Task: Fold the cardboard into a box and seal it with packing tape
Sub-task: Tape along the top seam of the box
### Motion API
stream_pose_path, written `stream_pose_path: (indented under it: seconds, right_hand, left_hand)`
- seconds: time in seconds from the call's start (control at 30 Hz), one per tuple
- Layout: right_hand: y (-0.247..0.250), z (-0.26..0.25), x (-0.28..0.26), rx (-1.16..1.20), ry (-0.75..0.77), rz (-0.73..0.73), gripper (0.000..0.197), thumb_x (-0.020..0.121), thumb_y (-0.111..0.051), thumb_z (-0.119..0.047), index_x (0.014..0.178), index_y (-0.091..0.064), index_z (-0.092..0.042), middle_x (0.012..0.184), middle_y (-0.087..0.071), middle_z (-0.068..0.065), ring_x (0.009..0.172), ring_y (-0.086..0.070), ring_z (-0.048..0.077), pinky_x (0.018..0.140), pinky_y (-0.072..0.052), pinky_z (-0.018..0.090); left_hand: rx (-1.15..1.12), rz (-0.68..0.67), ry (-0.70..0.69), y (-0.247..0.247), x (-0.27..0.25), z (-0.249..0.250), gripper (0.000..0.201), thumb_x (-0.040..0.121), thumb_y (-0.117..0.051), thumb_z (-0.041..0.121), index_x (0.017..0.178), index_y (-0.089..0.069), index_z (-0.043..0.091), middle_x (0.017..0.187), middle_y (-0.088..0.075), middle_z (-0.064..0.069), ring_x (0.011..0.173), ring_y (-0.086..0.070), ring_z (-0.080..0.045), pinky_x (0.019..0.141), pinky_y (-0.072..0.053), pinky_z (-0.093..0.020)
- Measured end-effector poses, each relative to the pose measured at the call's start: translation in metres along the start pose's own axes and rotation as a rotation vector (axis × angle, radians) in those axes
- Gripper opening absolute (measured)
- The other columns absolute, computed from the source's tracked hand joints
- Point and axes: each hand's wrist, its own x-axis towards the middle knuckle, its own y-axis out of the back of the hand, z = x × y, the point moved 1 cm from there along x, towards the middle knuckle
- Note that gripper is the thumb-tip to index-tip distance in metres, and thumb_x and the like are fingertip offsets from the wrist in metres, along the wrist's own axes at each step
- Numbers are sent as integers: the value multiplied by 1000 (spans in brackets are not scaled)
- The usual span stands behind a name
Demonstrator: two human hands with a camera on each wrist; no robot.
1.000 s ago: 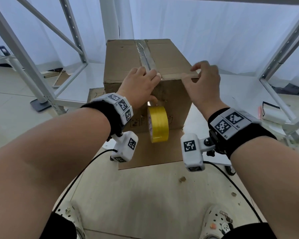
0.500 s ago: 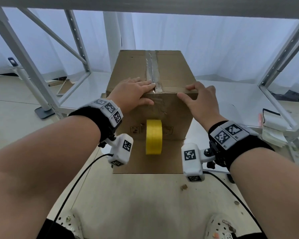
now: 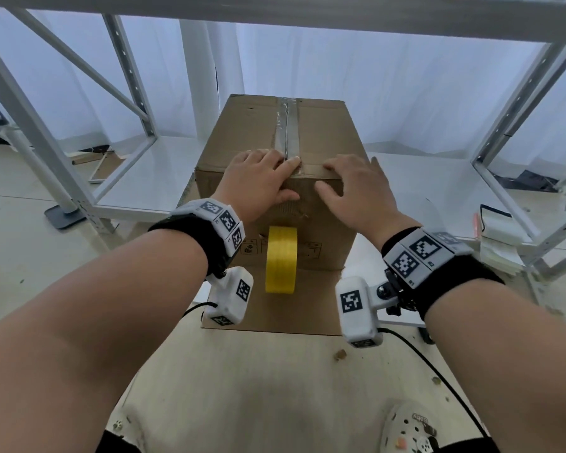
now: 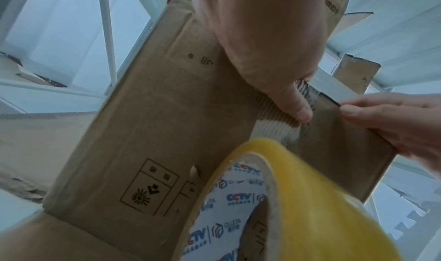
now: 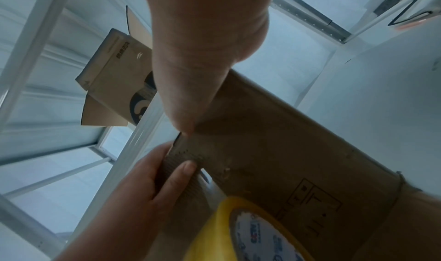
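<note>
Cardboard box stands upright on the floor in front of you, a strip of tape along its top seam. Your left hand and right hand lie flat-fingered over its near top edge, thumbs pressing the front face, above the yellow tape roll on the bottom flap.

Both hands are on the box at its near top edge. The left hand lies flat, fingers over the end of the tape strip that runs down the middle seam, thumb on the front face. The right hand lies flat just beside it, fingers on top, thumb on the front. A yellow tape roll stands on edge on a flap against the box front, between the wrists. White shelving frames both sides.
</note>
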Motion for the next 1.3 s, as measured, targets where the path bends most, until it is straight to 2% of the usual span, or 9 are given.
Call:
stream_pose_path:
  seconds: [0.13, 0.37, 0.63, 0.8, 0.9, 1.1, 1.17, 1.23, 1.3]
  right_hand:
    - [-11, -5, -3, -119, 21, -21, 50, 95, -42, -50, 141, -39, -33, 148, -38, -2, 140, -26, 19, 115, -9, 44]
    - [-14, -1, -4, -157, 11, -28, 51, 95, -43, -48, 144, -35, -35, 152, -34, -3, 141, -24, 17, 115, -8, 40]
    - [18, 16, -29, 200, -96, 130, 41, 92, -53, -20, 133, -50, -15, 135, -52, 5, 126, -42, 24, 106, -30, 36]
    - [38, 78, -66, 115, -417, -57, 45, 90, -51, -19, 134, -47, -14, 137, -45, 12, 129, -35, 30, 104, -30, 38]
    - [46, 118, -92, 78, -585, -172, 38, 91, -48, -17, 128, -52, -11, 129, -53, 14, 122, -45, 30, 100, -35, 35]
    - [26, 161, -135, -133, -640, -243, 30, 90, -49, -18, 113, -61, -3, 114, -62, 16, 105, -57, 32, 80, -44, 31]
    - [11, 169, -142, -184, -660, -385, 39, 92, -47, -20, 125, -55, 1, 103, -64, 15, 99, -61, 31, 73, -45, 31]
    - [-2, 172, -148, -213, -712, -475, 45, 96, -47, -21, 135, -44, 1, 108, -63, 17, 100, -60, 31, 71, -45, 32]
    - [-16, 175, -148, -193, -763, -471, 40, 95, -50, -20, 128, -46, 3, 107, -64, 17, 92, -60, 31, 67, -42, 30]
  left_hand:
    - [2, 11, -30, 2, -5, -2, 76, 83, -54, 60, 141, -34, 15, 139, -45, -9, 128, -42, -30, 106, -32, -45]
    - [57, -39, 16, 1, -4, 11, 72, 88, -51, 55, 142, -28, 13, 146, -36, -9, 137, -32, -33, 108, -28, -53]
    - [-214, 55, 128, 28, -19, 30, 59, 93, -42, 54, 136, -38, 14, 145, -37, -8, 134, -35, -28, 111, -25, -41]
    - [-188, 89, -68, 42, -21, 81, 49, 96, -47, 39, 137, -39, 15, 147, -33, -7, 136, -31, -28, 112, -23, -41]
    - [-224, 89, -186, 37, -15, 119, 42, 95, -49, 32, 132, -48, 14, 144, -40, -6, 134, -34, -27, 110, -25, -39]
    - [-266, -100, -246, 1, -3, 167, 42, 97, -44, 32, 136, -41, 17, 137, -47, -4, 123, -46, -22, 98, -42, -36]
    - [-306, -151, -233, -12, 0, 173, 41, 98, -43, 33, 136, -40, 18, 131, -51, -4, 117, -50, -22, 91, -47, -37]
    - [-326, -176, -219, -23, 0, 173, 40, 98, -43, 33, 135, -42, 18, 128, -54, -4, 113, -52, -22, 87, -49, -38]
    - [-341, -188, -199, -34, 1, 170, 39, 98, -43, 33, 133, -43, 18, 126, -55, -5, 111, -53, -23, 84, -49, -37]
